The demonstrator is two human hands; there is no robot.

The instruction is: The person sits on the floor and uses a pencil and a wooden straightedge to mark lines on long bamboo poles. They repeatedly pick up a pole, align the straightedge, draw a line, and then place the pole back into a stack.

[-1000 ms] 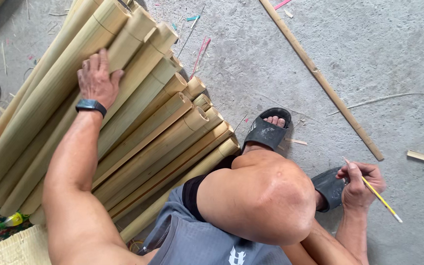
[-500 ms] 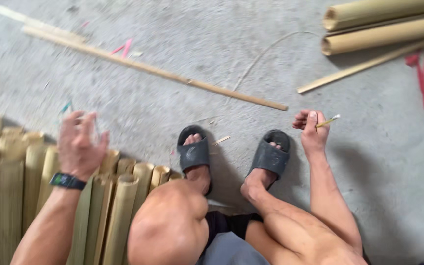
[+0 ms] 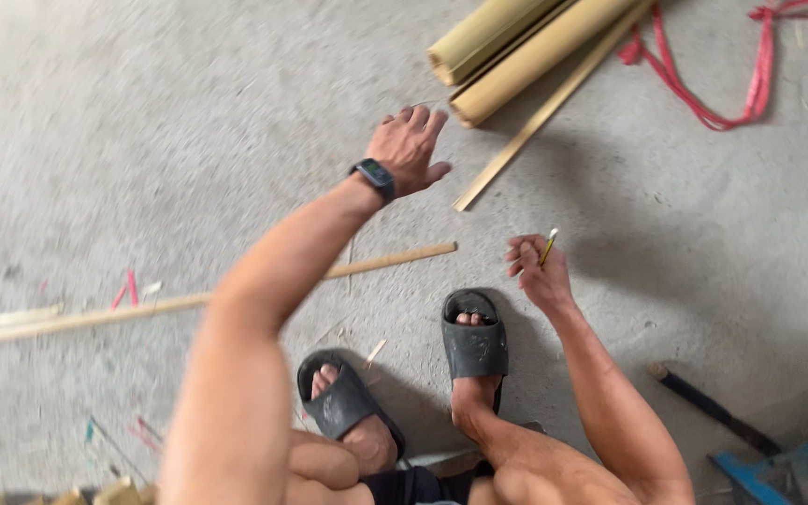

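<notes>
- Bamboo poles [image 3: 516, 42] lie at the top of the floor [image 3: 189, 140], two thick ones side by side, cut ends facing the person; a thin slat [image 3: 544, 112] rests against them, slanting down toward the feet
- Left hand [image 3: 409, 148] hovers just short of the nearer pole's cut end, fingers spread wide, holding nothing; a dark watch [image 3: 373, 178] sits on the wrist
- Right hand [image 3: 535, 271] is closed on a yellow pencil [image 3: 548, 247], tip up, above the right sandal [image 3: 474, 337]
- Red cord [image 3: 694, 89] trails loose beside the poles; a long thin stick [image 3: 189, 301] crosses the floor behind the left arm
- Risk, as judged: the cut pole ends and slat edge look splintery, so a bare open palm sliding along them could be pricked; round poles may roll if nudged at one end; open sandals leave toes exposed to a shifting pole; the upright pencil point sits close to the reaching forearm
</notes>
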